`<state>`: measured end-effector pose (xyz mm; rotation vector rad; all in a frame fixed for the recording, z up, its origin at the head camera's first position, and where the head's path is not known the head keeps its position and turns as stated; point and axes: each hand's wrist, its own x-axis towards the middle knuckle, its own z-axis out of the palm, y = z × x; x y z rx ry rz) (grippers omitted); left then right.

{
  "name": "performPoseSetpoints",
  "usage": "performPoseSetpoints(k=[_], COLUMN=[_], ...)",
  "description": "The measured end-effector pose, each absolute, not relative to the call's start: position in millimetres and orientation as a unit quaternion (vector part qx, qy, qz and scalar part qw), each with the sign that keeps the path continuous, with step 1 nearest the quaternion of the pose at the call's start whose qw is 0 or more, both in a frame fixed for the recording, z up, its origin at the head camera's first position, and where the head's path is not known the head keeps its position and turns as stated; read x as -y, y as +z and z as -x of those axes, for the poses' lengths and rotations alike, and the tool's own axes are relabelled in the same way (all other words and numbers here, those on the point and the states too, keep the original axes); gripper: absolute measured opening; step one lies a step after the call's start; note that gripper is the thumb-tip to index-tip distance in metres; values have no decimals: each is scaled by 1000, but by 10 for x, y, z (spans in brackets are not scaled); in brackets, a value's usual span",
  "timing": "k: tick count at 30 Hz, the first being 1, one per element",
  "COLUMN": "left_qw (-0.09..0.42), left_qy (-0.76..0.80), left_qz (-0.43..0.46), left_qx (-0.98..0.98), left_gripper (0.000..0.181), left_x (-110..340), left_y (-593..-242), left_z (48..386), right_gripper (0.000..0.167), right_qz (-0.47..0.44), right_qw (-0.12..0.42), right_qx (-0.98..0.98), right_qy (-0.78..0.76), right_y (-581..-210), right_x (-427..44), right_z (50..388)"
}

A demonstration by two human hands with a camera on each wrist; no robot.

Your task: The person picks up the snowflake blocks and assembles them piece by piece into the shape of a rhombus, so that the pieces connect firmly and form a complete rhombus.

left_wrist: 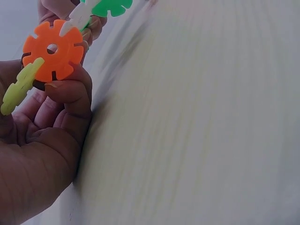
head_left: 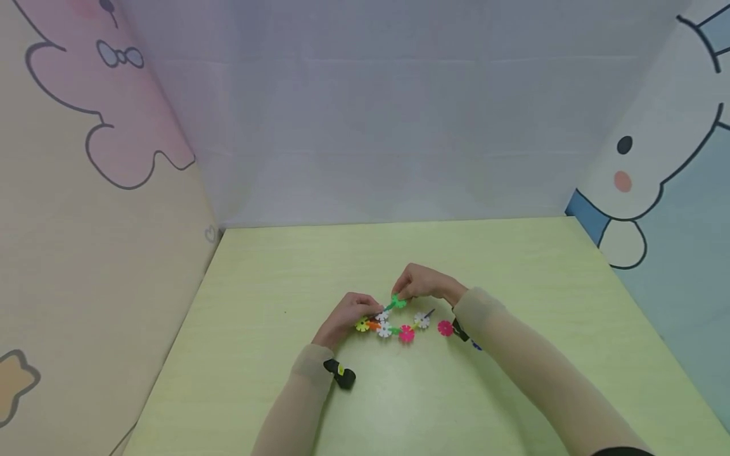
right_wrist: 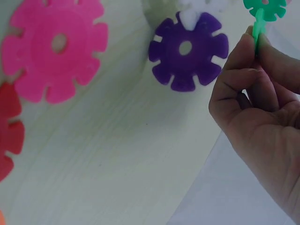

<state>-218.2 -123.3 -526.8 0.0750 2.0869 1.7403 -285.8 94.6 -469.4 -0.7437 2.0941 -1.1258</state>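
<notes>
A chain of notched plastic discs lies in a curve: yellow point(head_left: 362, 325), white point(head_left: 384, 329), pink point(head_left: 407, 334) and white point(head_left: 422, 321). At its left end my left hand point(head_left: 346, 316) grips the chain; the left wrist view shows its fingers point(left_wrist: 70, 91) curled at an orange disc point(left_wrist: 54, 50), a yellow disc point(left_wrist: 21, 86) slotted into it. My right hand point(head_left: 426, 283) pinches a green disc point(head_left: 398, 302) at the chain's upper end; in the right wrist view thumb and finger hold one green disc point(right_wrist: 258, 30), joined to another green disc point(right_wrist: 265, 5).
A separate pink disc point(head_left: 445, 328) lies right of the chain, beside the right wrist's black strap; a blue piece point(head_left: 476, 346) shows partly under the right sleeve. A purple disc point(right_wrist: 188, 51) and a red disc point(right_wrist: 8, 131) appear in the right wrist view.
</notes>
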Motion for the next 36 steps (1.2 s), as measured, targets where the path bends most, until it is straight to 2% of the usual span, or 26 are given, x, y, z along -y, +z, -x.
performPoseSetpoints(k=[13, 27, 36], left_qw=[206, 220, 226], left_qy=[624, 593, 552], left_qz=[-27, -91, -124], left_qx=[-753, -769, -793], left_gripper=[19, 18, 21], left_x=[1222, 1229, 1205], left_y=[-5280, -5260, -5227], left_z=[2168, 2204, 2225], right_gripper=[12, 15, 19], right_qz=[271, 306, 294], right_qw=[326, 341, 333], right_qx=[-805, -800, -797], right_qy=[-415, -386, -410], right_y=[-4765, -4690, -4693], right_x=[-919, -998, -1039], right_z=[2858, 2885, 2849])
